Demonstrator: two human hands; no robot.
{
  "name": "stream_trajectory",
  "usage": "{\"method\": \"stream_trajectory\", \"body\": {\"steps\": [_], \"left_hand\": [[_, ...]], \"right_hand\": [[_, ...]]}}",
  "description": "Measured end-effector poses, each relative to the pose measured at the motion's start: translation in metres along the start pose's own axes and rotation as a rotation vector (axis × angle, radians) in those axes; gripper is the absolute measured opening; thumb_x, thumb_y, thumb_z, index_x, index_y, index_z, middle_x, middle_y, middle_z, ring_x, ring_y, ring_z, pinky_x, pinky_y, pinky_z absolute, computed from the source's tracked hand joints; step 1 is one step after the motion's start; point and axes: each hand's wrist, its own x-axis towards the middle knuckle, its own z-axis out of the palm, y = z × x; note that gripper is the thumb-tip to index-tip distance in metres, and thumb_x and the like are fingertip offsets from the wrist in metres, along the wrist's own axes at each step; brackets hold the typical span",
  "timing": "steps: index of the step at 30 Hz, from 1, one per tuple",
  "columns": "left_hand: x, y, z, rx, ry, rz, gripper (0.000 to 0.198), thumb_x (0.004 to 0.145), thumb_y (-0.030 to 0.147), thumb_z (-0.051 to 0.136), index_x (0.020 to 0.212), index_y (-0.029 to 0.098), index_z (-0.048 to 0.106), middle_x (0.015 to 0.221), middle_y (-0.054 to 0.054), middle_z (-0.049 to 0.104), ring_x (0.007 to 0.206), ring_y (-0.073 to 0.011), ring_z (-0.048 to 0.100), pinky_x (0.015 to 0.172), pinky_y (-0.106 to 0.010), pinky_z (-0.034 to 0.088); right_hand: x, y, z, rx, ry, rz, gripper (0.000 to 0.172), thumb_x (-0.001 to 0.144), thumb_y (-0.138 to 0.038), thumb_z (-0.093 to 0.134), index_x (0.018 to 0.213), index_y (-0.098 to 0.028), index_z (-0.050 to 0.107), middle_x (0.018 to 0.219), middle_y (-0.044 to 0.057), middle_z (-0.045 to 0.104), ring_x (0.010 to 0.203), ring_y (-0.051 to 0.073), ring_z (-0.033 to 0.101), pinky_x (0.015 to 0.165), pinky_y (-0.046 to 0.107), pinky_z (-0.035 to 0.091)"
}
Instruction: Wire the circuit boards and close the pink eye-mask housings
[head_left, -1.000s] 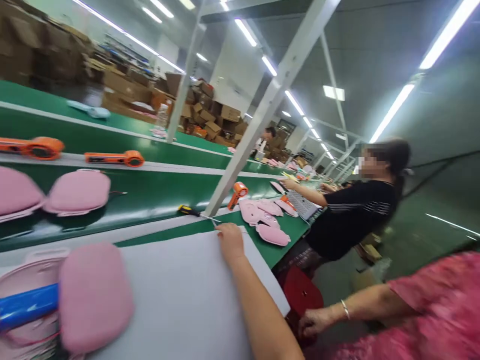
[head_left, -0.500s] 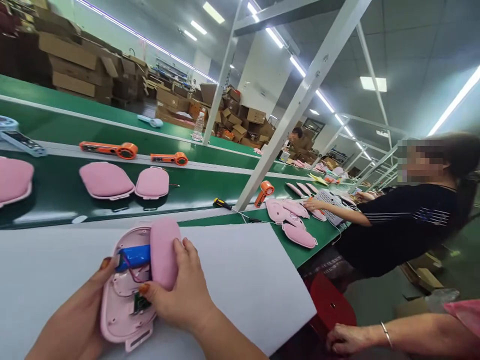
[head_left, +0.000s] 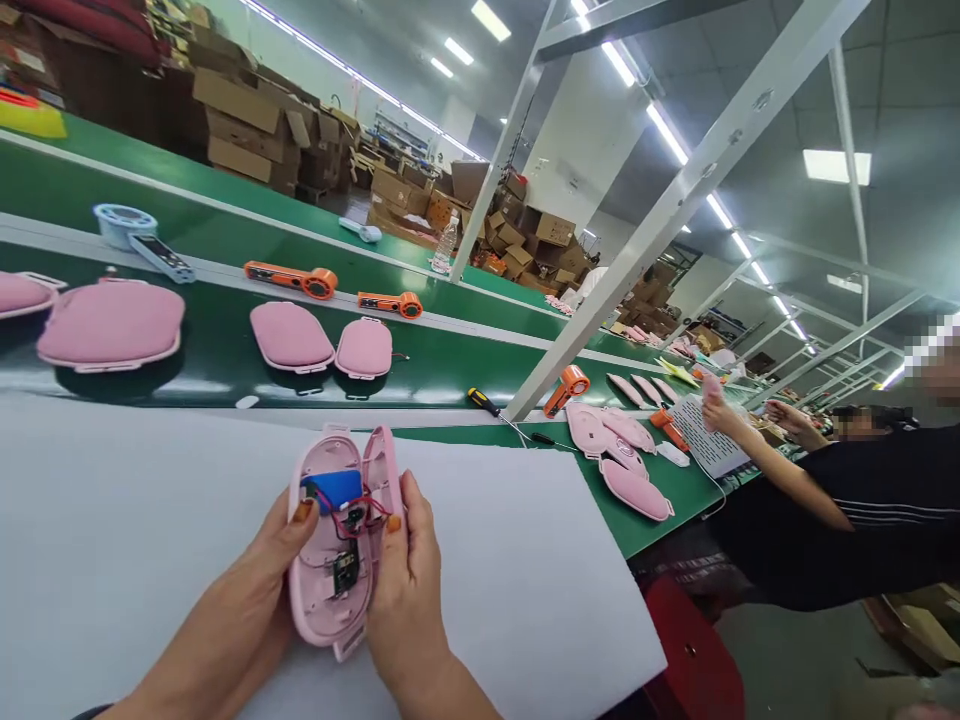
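Over a white sheet (head_left: 517, 570), both my hands hold a pink plastic casing that lies open in two halves. My left hand (head_left: 251, 580) grips the left shell half (head_left: 307, 600) by its edge, thumb beside a blue battery (head_left: 339, 488). My right hand (head_left: 411, 580) grips the right shell half (head_left: 385, 465), which stands tilted on its side with its inner face turned to the left. Red and dark wires (head_left: 360, 510) run between the halves. A small green circuit board (head_left: 345, 570) sits low in the left half.
Behind the sheet, closed pink casings (head_left: 291, 335) and orange handheld fans (head_left: 292, 281) lie along the green bench (head_left: 442, 350). A yellow-black screwdriver (head_left: 484, 401) lies by a metal post (head_left: 600, 310). Pink shells (head_left: 634, 488) lie at right, near a co-worker (head_left: 847, 500) in a dark shirt.
The right half has turned from showing its padded outside to standing on edge, exposing wires and the inside. The view has shifted left. At right, the co-worker's hand is raised, holding something pink.
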Motion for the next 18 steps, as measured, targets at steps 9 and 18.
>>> {"method": "stream_trajectory", "body": {"steps": [9,18], "left_hand": [[-0.003,0.003,0.000,-0.057,0.035,-0.099,0.063,0.070,0.053,0.084,0.130,0.045,0.067,0.145,0.009,0.065,0.138,-0.0322,0.053,0.097,-0.032,0.060],[-0.005,0.002,0.000,0.163,-0.050,-0.007,0.065,0.078,0.057,0.074,0.140,0.053,0.055,0.157,0.015,0.053,0.149,-0.0317,0.039,0.090,-0.028,0.063]], "right_hand": [[-0.016,0.012,-0.006,-0.104,0.016,-0.029,0.054,0.108,-0.045,0.036,0.158,-0.024,0.036,0.161,0.011,0.039,0.150,0.025,0.040,0.124,0.048,0.039],[-0.009,0.005,-0.024,-0.404,0.062,-0.236,0.059,0.101,-0.013,0.034,0.157,-0.031,0.036,0.165,0.008,0.030,0.155,0.021,0.031,0.124,0.053,0.039]]}}
